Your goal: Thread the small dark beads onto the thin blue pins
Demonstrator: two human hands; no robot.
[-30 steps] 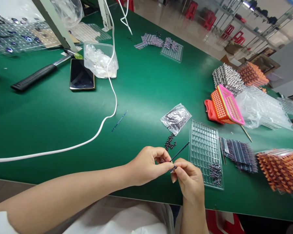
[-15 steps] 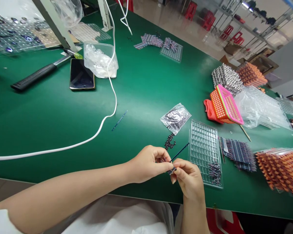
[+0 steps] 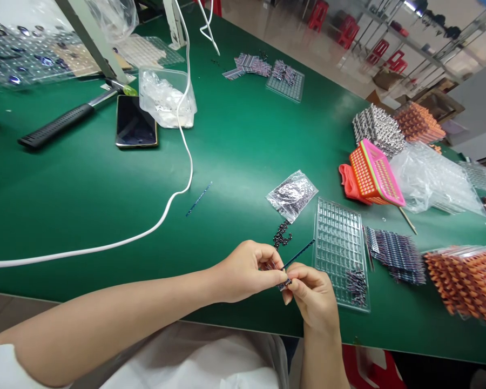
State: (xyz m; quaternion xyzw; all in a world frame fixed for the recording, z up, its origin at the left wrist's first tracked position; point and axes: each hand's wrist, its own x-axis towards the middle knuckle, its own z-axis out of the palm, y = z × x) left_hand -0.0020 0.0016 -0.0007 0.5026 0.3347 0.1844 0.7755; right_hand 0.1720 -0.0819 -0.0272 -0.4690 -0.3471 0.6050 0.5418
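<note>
My left hand is closed, thumb and fingers pinching a narrow dark blue strip that sticks out up and to the right. Against its fingertips, my right hand pinches at a small dark piece by the strip's lower end; the fingers partly cover it. Just beyond the hands lie small loose black parts at the mouth of a clear bag of similar parts. To the right is a clear compartment tray with a heap of thin dark pieces in its near corner.
Stacked dark strips and orange-brown parts lie at the right, behind them a pink-orange basket. A white cable crosses the left side, near a lone blue strip, a phone, a hammer and a plastic tub.
Both hands keep the same grip and place, with only a very slight shift at the fingertips. The whole view has moved a little; nothing on the table was moved.
</note>
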